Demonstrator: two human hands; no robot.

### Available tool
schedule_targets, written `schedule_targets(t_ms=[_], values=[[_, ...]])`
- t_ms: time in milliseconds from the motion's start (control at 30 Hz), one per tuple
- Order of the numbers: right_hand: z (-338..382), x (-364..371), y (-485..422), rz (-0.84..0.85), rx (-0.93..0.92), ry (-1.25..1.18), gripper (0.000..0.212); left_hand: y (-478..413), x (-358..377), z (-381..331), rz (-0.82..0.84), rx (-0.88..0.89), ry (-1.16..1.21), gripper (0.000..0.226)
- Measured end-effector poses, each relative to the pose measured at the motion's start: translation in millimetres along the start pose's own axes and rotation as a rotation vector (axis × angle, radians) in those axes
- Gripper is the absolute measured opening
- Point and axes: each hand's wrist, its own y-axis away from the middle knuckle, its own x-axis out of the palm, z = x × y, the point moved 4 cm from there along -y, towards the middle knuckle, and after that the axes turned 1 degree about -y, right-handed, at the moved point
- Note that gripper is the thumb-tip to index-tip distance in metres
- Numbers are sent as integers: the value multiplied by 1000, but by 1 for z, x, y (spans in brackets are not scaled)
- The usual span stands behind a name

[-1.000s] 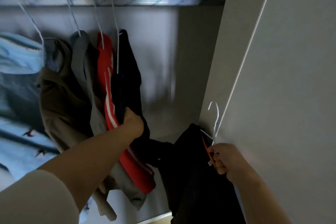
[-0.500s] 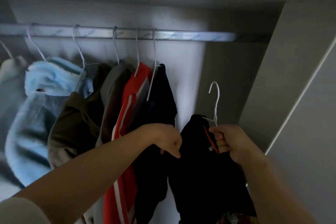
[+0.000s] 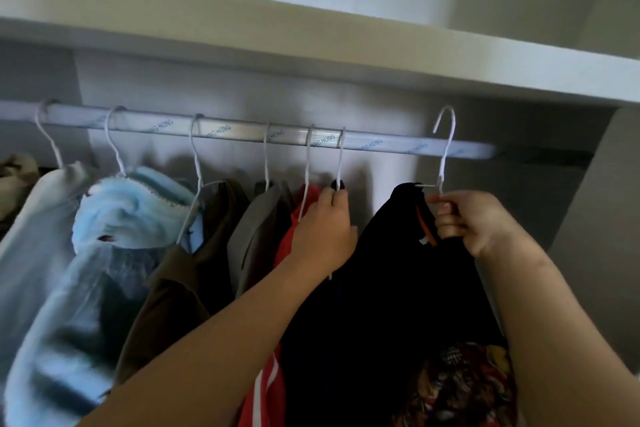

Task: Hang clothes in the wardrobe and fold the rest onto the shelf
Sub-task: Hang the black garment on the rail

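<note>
The black garment [image 3: 391, 270] hung from its white wire hanger [image 3: 446, 149] at about 4 o'clock in my view, not yet on the rail [image 3: 242, 132]. My right hand [image 3: 474, 222] carried it: the fingers [image 3: 446, 218] were curled tight, pinching the wire just under the twisted neck. Gripping there let me steer the hook without the cloth sliding off the shoulders. The hook itself stood at 2 o'clock, its curve above the rail's top edge. It seemed to be in front of the rail and not seated on it, though I could not tell for certain. At 9 o'clock from the garment, my left hand [image 3: 325, 232] gripped the neighbouring hanger [image 3: 341, 163] near its neck, fingers closed round the top of the dark piece on it. I judged this was to hold the hung clothes back and leave a gap on the bare stretch of rail. Further toward 9 o'clock hung a red top [image 3: 294, 229], a grey one [image 3: 256, 218], an olive one [image 3: 194, 270] and a pale blue fleece [image 3: 131, 211]. The shelf [image 3: 311, 45] ran across at 12 o'clock, and the wardrobe's side wall [image 3: 588, 201] closed things in at 3 o'clock. A patterned cloth [image 3: 460, 385] showed at 5 o'clock; whether it belonged to the garment I could not tell.
</note>
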Motion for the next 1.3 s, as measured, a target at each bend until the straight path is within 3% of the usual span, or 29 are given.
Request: schedule_targets(t_ms=[67,300,500,633,800,900,1000,1133,1300], values=[[6,8,-13,-17,-8,38,32,-2,9,2,75,-60,113,46],[-25,3,-49,-151,48,183,34,-4,28,4,105,-234,418,32],[-31,-7,-56,-260,-99,350,18,-6,40,-15,140,-198,469,34],[-33,-20,-47,-321,-225,689,42,-7,47,-27,190,-220,599,25],[-57,-34,-14,-142,-216,728,49,3,50,-20,180,-264,606,33],[-69,-41,1,-92,-211,721,45,24,62,-28,218,-288,612,46],[-83,-46,13,-60,-165,605,35,41,73,-40,139,-370,723,49],[-82,-71,17,-269,-208,661,35,52,71,-41,89,-407,916,40],[-67,-102,19,-500,-275,738,34,59,62,-23,-3,-468,846,67]])
